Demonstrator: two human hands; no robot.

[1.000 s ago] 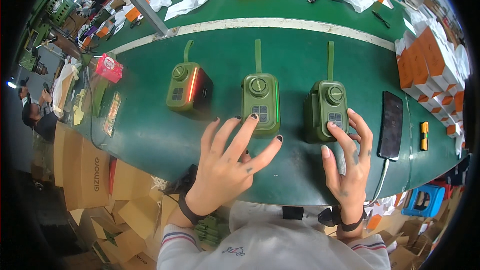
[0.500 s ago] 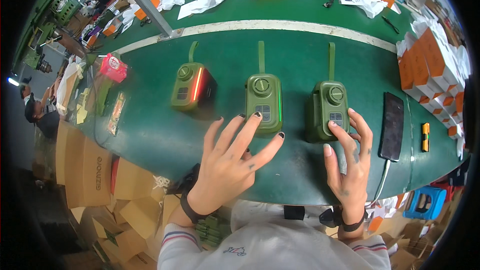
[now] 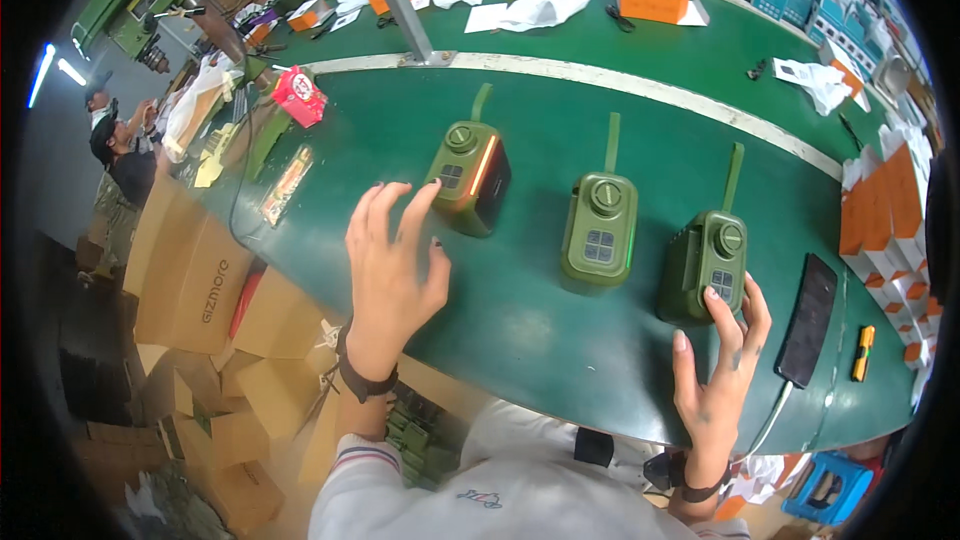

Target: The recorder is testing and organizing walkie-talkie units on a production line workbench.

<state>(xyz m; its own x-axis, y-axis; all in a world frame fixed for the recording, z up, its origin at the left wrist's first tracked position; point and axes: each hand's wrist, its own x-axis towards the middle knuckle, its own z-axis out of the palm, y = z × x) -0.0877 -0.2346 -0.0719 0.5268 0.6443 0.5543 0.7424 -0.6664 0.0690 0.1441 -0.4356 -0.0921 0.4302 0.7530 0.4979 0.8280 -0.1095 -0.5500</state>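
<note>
**Green radios lined up under two spread hands**

Green felt-like covering runs across the desk (image 3: 540, 340), where three olive handheld radios stand in a row. At centre frame, the left hand (image 3: 390, 270) hovers with fingers spread and grasping nothing, its fingertips just beside the left radio (image 3: 467, 175), whose side strip glows orange. The middle radio (image 3: 600, 230) stands untouched. At lower right, the right hand (image 3: 715, 380) is likewise released, one fingertip resting on the keypad of the right radio (image 3: 708, 265). Judging by this, only the right unit is being handled. Orange boxes (image 3: 885, 215) are stacked at the right edge; their contents are hidden. A black phone (image 3: 808, 318) lies beside them.
</note>
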